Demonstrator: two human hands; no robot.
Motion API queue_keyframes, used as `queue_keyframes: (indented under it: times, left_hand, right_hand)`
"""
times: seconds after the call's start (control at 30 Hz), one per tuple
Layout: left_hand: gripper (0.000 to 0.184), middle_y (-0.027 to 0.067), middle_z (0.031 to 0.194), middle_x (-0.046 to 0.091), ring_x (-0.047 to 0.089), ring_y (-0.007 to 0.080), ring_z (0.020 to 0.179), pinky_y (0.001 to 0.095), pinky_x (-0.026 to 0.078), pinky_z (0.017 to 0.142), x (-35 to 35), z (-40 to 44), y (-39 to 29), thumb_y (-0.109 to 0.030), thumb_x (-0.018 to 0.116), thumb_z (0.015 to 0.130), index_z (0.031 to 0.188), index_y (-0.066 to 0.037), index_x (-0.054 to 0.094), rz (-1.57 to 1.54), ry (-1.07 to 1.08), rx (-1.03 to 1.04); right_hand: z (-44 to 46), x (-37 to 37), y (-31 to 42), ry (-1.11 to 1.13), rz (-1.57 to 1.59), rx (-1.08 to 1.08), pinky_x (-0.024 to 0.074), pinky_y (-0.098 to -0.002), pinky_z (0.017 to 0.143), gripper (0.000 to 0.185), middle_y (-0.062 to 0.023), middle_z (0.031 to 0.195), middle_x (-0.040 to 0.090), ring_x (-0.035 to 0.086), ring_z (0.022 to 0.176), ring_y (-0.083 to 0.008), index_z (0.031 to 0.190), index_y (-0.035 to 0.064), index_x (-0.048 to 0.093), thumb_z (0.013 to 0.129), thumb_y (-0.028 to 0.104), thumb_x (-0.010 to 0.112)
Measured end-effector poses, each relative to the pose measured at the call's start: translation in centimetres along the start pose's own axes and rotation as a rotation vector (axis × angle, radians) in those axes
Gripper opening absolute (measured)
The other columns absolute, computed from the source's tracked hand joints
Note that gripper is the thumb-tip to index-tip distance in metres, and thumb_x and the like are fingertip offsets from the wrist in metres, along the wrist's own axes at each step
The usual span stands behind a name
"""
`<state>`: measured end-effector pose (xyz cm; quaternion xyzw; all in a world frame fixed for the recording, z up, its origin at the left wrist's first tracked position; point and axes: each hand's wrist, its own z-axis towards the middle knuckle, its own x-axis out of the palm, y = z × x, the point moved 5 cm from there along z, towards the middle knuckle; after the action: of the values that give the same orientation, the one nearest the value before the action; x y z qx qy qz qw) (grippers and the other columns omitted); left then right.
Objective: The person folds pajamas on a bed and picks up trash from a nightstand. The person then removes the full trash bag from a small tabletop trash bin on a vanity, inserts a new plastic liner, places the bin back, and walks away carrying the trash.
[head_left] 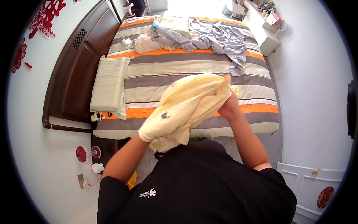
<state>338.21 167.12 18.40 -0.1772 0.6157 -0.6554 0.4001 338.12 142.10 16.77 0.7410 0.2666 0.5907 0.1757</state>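
While yellow cloth (190, 102) encloses left hand, right hand (229, 106) holding it

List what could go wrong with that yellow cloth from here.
The left hand is hidden by the yellow cloth, so folds might bunch around that wrist.

The right hand grips one end; if it slips, that end could drop toward the striped bed.

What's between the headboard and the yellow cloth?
In the head view, the nearer pillow comes right after the headboard, then a bare stretch of striped bedsheet up to the yellow cloth.
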Motion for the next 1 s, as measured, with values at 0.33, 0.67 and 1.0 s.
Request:
queue_keyframes:
  times: [0.33,0.67,1.0]
  left_hand:
    - [0.056,0.0109,0.148,0.053,0.055,0.0203,0.13,0.0369,0.045,0.111,-7.7,-1.4,-7.4,-0.015,0.072,0.091,0.143,-0.004,0.054,0.784,0.384,0.419]
    - [0.043,0.0073,0.135,0.06,0.057,0.0217,0.123,0.0377,0.046,0.106,2.6,5.1,9.8,-0.023,0.065,0.096,0.136,-0.01,0.056,0.163,-0.262,0.028]
    - [0.045,0.0196,0.121,0.06,0.063,0.0351,0.107,0.0415,0.054,0.088,-4.3,0.9,-7.3,-0.01,0.061,0.091,0.136,-0.005,0.056,0.704,0.323,0.259]
  right_hand:
    - [4.3,-11.7,-3.1,-0.231,-0.459,-0.217,0.0576,-0.0284,0.079,0.035,-0.0053,0.117,0.065,0.065,0.089,-0.0136,0.124,0.0134,0.059,0.094,-0.004,0.055]
    - [2.0,3.0,-12.7,0.502,-1.363,-0.599,0.0435,-0.0401,0.111,0.061,-0.0152,0.145,0.055,0.052,0.133,-0.0269,0.144,0.006,0.051,0.09,0.02,0.075]
    - [1.6,-4.1,0.1,-0.072,-1.674,-0.907,0.0493,-0.0307,0.069,0.042,-0.0059,0.081,0.057,0.056,0.071,-0.0175,0.123,0.0026,0.068,0.083,-0.01,0.063]
